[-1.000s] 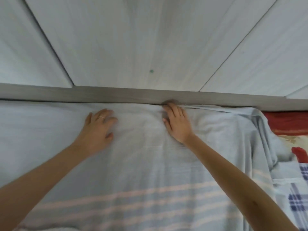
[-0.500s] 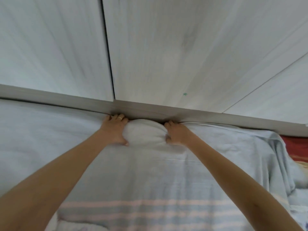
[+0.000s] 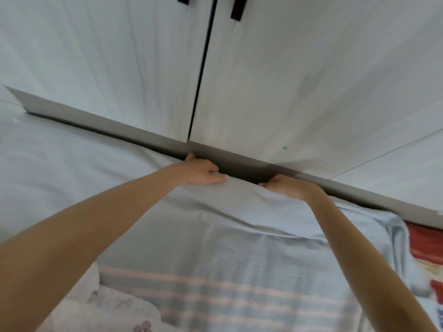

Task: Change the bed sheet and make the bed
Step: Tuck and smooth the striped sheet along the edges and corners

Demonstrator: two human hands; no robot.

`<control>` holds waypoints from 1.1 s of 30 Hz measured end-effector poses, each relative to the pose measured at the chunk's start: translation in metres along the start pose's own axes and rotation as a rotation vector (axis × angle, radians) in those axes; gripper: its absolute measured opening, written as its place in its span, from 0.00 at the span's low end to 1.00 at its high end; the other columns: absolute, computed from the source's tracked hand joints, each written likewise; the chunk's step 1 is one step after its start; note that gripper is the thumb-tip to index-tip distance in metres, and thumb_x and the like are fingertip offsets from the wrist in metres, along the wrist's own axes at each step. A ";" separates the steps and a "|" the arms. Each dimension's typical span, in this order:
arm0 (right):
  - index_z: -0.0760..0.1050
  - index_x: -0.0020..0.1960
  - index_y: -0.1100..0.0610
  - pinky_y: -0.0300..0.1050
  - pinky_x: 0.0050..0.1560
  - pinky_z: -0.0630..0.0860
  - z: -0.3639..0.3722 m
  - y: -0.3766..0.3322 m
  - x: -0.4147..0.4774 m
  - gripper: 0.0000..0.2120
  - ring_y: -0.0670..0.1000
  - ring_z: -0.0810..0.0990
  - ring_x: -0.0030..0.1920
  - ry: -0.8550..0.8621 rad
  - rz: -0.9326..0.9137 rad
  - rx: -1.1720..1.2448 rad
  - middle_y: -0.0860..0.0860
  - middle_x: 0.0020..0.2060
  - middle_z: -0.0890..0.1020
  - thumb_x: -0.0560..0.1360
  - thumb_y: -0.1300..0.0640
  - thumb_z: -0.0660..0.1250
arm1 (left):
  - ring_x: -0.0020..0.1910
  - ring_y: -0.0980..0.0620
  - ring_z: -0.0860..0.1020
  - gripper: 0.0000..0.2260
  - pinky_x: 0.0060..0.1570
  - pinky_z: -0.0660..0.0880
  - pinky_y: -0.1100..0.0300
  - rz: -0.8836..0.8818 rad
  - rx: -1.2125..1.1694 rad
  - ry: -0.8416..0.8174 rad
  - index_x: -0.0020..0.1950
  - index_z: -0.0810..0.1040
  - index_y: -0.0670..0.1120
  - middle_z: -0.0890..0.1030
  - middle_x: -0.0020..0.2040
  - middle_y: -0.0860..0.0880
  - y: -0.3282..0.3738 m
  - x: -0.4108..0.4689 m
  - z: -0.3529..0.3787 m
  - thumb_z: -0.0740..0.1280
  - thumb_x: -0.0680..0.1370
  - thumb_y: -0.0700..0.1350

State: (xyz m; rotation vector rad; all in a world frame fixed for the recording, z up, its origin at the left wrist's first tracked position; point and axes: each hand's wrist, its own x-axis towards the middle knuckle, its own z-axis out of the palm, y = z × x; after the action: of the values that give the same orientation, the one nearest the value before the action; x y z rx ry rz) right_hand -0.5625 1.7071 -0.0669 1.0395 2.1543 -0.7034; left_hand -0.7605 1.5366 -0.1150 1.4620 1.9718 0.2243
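**Tucking the sheet at the far edge of the bed**

The fingers (image 3: pixel 217 174) of the left hand (image 3: pixel 201 172) are curled shut around a bunched fold of the pale blue sheet (image 3: pixel 239 212), and those of the right hand (image 3: pixel 287 186) are closed on the same fold a little way along. Both fists sit at the far edge of the mattress, just beside the grey ledge (image 3: pixel 119 130) that runs under the white cupboard doors (image 3: pixel 287 80). Between the fists a dark gap shows between mattress and ledge, so the grip seems meant to lift or draw the edge back and let the cloth go down into that gap. To the left the sheet lies smooth against the ledge. To the right it is loose and rumpled, with a red patterned cloth (image 3: pixel 424 245) showing past it, so that side probably waits for tucking. Nearer the person, the sheet's pink stripes (image 3: pixel 215 295) cross the bed.
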 end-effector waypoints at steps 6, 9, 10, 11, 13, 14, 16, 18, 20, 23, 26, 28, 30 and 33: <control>0.69 0.40 0.43 0.43 0.54 0.66 -0.017 0.001 0.001 0.11 0.41 0.70 0.41 -0.198 -0.069 -0.180 0.40 0.39 0.72 0.78 0.41 0.59 | 0.43 0.52 0.73 0.21 0.42 0.66 0.58 -0.069 -0.178 -0.079 0.40 0.71 0.50 0.73 0.40 0.53 0.013 0.008 0.003 0.50 0.80 0.63; 0.70 0.40 0.45 0.40 0.45 0.65 -0.022 -0.008 0.000 0.14 0.45 0.71 0.43 -0.190 -0.099 -0.272 0.39 0.39 0.72 0.78 0.38 0.58 | 0.48 0.51 0.72 0.19 0.47 0.67 0.56 -0.086 -0.200 -0.084 0.45 0.72 0.51 0.73 0.46 0.53 0.009 0.007 0.001 0.50 0.80 0.62; 0.73 0.45 0.47 0.41 0.46 0.66 -0.021 -0.007 0.001 0.14 0.46 0.72 0.47 -0.170 -0.114 -0.273 0.40 0.43 0.74 0.78 0.38 0.58 | 0.48 0.51 0.72 0.19 0.47 0.67 0.56 -0.090 -0.211 -0.088 0.47 0.73 0.50 0.73 0.46 0.53 0.008 0.008 0.000 0.50 0.80 0.62; 0.75 0.51 0.49 0.42 0.50 0.67 -0.019 -0.005 0.003 0.17 0.47 0.73 0.51 -0.131 -0.123 -0.254 0.41 0.49 0.76 0.78 0.38 0.58 | 0.47 0.51 0.73 0.20 0.45 0.67 0.57 -0.094 -0.222 -0.090 0.47 0.73 0.49 0.74 0.46 0.52 0.008 0.007 0.000 0.51 0.80 0.62; 0.75 0.59 0.49 0.45 0.57 0.68 -0.015 0.003 0.005 0.21 0.47 0.75 0.56 -0.060 -0.097 -0.129 0.44 0.57 0.77 0.78 0.36 0.56 | 0.45 0.52 0.73 0.21 0.41 0.66 0.58 -0.102 -0.241 -0.088 0.48 0.74 0.47 0.75 0.44 0.52 0.007 0.008 -0.001 0.52 0.80 0.62; 0.74 0.63 0.49 0.46 0.60 0.68 -0.011 0.006 0.006 0.24 0.48 0.74 0.59 -0.043 -0.079 -0.037 0.45 0.60 0.77 0.77 0.35 0.56 | 0.44 0.52 0.74 0.21 0.40 0.66 0.59 -0.107 -0.254 -0.080 0.50 0.75 0.47 0.75 0.44 0.51 0.007 0.008 -0.001 0.52 0.80 0.62; 0.71 0.68 0.49 0.48 0.67 0.65 -0.006 0.010 0.010 0.28 0.49 0.71 0.65 -0.036 -0.005 0.131 0.44 0.66 0.73 0.76 0.34 0.56 | 0.43 0.52 0.74 0.20 0.40 0.66 0.58 -0.113 -0.276 -0.052 0.52 0.74 0.47 0.76 0.44 0.50 0.007 0.008 0.000 0.53 0.79 0.62; 0.70 0.68 0.52 0.46 0.67 0.65 -0.004 0.013 0.017 0.26 0.51 0.71 0.66 -0.075 0.123 0.266 0.47 0.65 0.73 0.78 0.37 0.58 | 0.44 0.50 0.75 0.17 0.42 0.66 0.56 -0.074 -0.211 0.026 0.54 0.72 0.47 0.77 0.44 0.49 0.006 0.006 0.005 0.54 0.80 0.60; 0.73 0.64 0.56 0.47 0.60 0.72 -0.005 0.013 0.023 0.20 0.53 0.77 0.58 -0.146 0.276 0.368 0.52 0.60 0.78 0.79 0.43 0.60 | 0.50 0.47 0.76 0.15 0.49 0.68 0.55 0.043 -0.027 0.185 0.59 0.71 0.47 0.78 0.50 0.48 0.004 0.002 0.013 0.56 0.81 0.55; 0.74 0.60 0.62 0.46 0.44 0.77 -0.003 0.010 0.032 0.13 0.54 0.80 0.48 -0.249 0.406 0.323 0.58 0.51 0.81 0.80 0.55 0.61 | 0.60 0.48 0.73 0.18 0.59 0.67 0.53 0.212 0.125 0.352 0.64 0.71 0.47 0.76 0.61 0.48 0.000 -0.009 0.031 0.54 0.80 0.54; 0.74 0.53 0.62 0.45 0.45 0.77 0.001 0.001 0.037 0.07 0.55 0.79 0.45 -0.192 0.439 0.200 0.58 0.45 0.79 0.78 0.59 0.63 | 0.61 0.50 0.73 0.23 0.63 0.65 0.54 0.235 0.190 0.331 0.68 0.71 0.48 0.75 0.63 0.50 -0.001 -0.019 0.039 0.55 0.78 0.60; 0.73 0.44 0.60 0.44 0.42 0.74 0.003 -0.005 0.038 0.05 0.52 0.76 0.37 -0.118 0.406 -0.001 0.55 0.38 0.76 0.77 0.59 0.63 | 0.54 0.51 0.76 0.25 0.57 0.68 0.56 0.175 0.198 0.236 0.65 0.72 0.49 0.78 0.56 0.51 0.004 -0.019 0.036 0.62 0.75 0.63; 0.72 0.42 0.59 0.42 0.38 0.69 0.005 -0.016 0.035 0.09 0.50 0.70 0.33 -0.074 0.361 -0.210 0.53 0.34 0.72 0.79 0.59 0.59 | 0.46 0.52 0.77 0.24 0.46 0.70 0.59 0.121 0.123 0.083 0.59 0.74 0.49 0.79 0.50 0.52 0.013 -0.015 0.023 0.68 0.71 0.63; 0.74 0.58 0.61 0.44 0.46 0.67 0.009 -0.019 0.041 0.12 0.53 0.76 0.45 -0.102 0.287 -0.278 0.56 0.48 0.78 0.81 0.58 0.56 | 0.44 0.52 0.76 0.24 0.44 0.73 0.58 0.125 0.099 -0.134 0.58 0.74 0.49 0.79 0.50 0.52 0.027 -0.006 0.008 0.74 0.67 0.57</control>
State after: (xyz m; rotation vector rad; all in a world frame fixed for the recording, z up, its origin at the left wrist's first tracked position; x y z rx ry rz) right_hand -0.5952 1.7098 -0.0991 1.1045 1.8982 -0.3057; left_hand -0.7335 1.5386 -0.1055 1.6223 1.8094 0.0822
